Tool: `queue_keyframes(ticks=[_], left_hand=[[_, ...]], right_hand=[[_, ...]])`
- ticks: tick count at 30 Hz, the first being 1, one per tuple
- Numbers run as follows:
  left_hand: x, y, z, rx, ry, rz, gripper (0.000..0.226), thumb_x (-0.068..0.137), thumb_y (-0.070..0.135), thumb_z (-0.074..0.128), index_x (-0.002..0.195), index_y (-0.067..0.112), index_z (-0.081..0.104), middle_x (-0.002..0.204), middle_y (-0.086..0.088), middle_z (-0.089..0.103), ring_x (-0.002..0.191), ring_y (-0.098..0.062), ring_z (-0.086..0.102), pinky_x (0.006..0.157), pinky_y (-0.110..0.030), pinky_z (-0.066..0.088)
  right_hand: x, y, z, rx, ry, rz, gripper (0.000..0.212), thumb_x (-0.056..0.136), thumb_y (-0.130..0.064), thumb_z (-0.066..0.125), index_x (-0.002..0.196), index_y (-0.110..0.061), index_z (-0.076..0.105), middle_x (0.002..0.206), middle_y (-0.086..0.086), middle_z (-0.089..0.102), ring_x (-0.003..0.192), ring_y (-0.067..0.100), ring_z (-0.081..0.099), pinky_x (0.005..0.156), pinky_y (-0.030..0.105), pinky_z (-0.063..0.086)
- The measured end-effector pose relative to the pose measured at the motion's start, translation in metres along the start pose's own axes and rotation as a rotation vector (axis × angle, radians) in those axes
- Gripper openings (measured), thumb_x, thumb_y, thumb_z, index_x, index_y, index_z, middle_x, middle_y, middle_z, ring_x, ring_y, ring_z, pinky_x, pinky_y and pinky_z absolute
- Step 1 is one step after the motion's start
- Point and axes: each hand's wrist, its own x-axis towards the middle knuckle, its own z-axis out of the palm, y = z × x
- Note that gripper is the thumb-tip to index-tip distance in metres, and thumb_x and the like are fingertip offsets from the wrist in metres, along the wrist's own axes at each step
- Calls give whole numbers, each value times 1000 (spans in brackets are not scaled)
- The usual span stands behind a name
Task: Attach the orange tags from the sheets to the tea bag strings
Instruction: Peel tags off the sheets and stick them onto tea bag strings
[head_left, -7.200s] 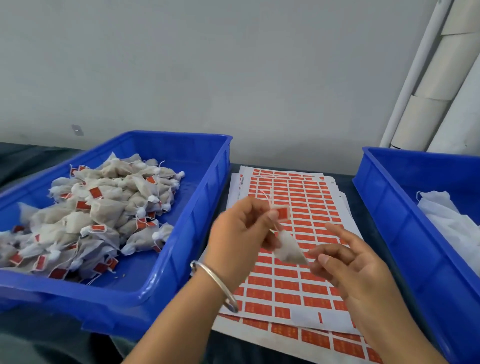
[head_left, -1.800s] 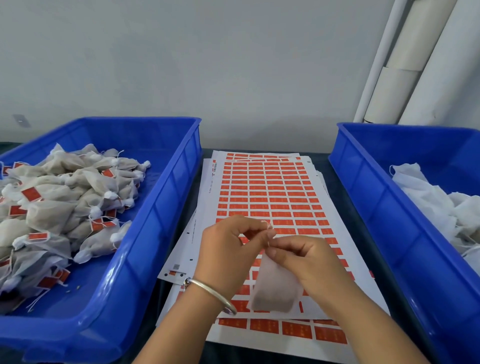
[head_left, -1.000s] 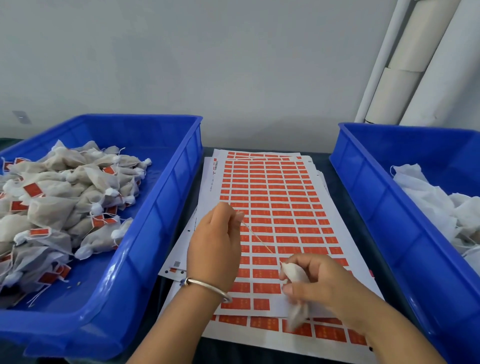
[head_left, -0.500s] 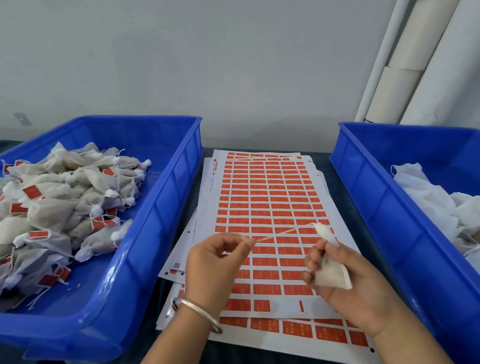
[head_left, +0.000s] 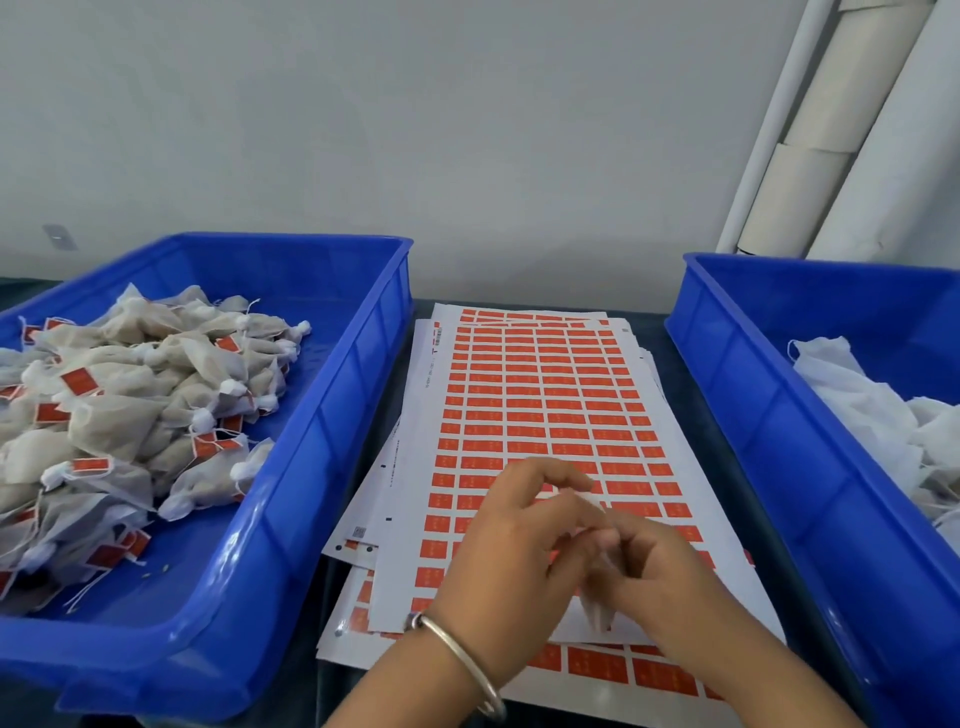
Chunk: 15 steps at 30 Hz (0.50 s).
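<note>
My left hand (head_left: 511, 545) and right hand (head_left: 652, 566) were together over the near end of the tag sheets (head_left: 540, 395), pinching one tea bag (head_left: 597, 605) between them; blur hid the string. To do it well, I judged, I should keep the string taut before pressing it onto a tag.

Grey wall (head_left: 415, 130), leaning cardboard tubes (head_left: 810, 171)

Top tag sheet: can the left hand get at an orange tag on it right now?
Probably yes. The left hand hovers directly over the top tag sheet, with nothing between them, though its fingers meet the right hand around the tea bag.
</note>
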Motion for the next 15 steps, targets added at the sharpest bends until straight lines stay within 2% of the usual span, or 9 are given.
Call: queue_keyframes(ticks=[1,3,5,7,9,11,13,15], left_hand=[[3,0,-1,-12,-10,-8,9,89,24,60,91,27,68,98,37,39,100,17,40,79,4,33],[8,0,-1,-39,-17,-37,8,91,25,56,87,30,61,92,33,45,94,12,46,76,2,36],[10,-1,-3,-50,-12,-99,15,93,27,53,81,36,51,82,26,49,86,4,52,69,-1,40],[10,-1,-2,-46,-13,-161,21,94,30,50,77,40,44,78,23,51,80,1,54,65,-3,42],[9,-1,-1,-20,0,-192,20,94,33,47,77,40,41,77,21,51,77,0,54,63,-5,44],[8,0,0,-18,10,-227,21,95,34,46,76,40,41,76,21,50,75,0,53,62,-5,43],[8,1,2,-46,21,-268,23,95,33,46,73,39,41,74,21,51,74,-1,53,61,-5,43],[8,1,4,-131,27,-347,22,94,31,49,73,37,45,69,20,53,73,1,55,60,-5,44]], right_hand=[[-1,0,1,-34,-14,-25,16,87,-23,65,90,-38,59,74,-25,65,74,-6,62,60,7,47],[-2,-1,3,-73,-29,-63,19,90,-20,60,90,-39,56,72,-27,63,71,-9,60,58,5,45],[-2,-4,3,-77,-48,-93,21,92,-21,58,92,-42,55,75,-34,62,75,-11,60,64,7,48],[-3,-5,3,-62,-59,-108,24,92,-22,56,91,-46,54,80,-33,63,81,-10,61,68,7,50],[-4,-6,5,-27,-61,-136,25,92,-23,56,90,-47,54,86,-34,63,89,-12,59,66,5,47],[-4,-6,8,-8,-59,-160,23,92,-27,55,94,-49,51,92,-44,58,94,-19,54,65,1,44],[-3,-4,11,-20,-33,-176,22,91,-29,56,97,-49,49,91,-50,52,93,-23,50,63,-1,43],[-2,-2,13,-60,41,-200,19,89,-28,60,95,-44,49,89,-48,52,91,-22,51,59,0,43]])
